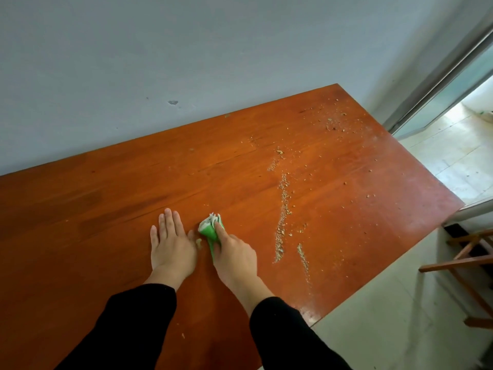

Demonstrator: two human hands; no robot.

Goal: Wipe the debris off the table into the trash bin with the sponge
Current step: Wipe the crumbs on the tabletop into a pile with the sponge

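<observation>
A green sponge [209,228] with a white underside lies on the reddish wooden table [106,198], gripped by my right hand [233,253] with the forefinger stretched along its top. My left hand [170,243] rests flat on the table just left of the sponge, fingers straight. A small crumb [198,242] sits between the two hands. Debris [282,217] forms a long crumb line to the right of the sponge, with a shorter streak [303,256] nearer the table's right edge and scattered crumbs [334,124] at the far right corner. No trash bin is in view.
A grey wall [186,62] runs along the table's far edge. To the right, past the table's edge, are a pale floor [400,316], a wooden chair frame [464,263] and a sliding glass door [453,84].
</observation>
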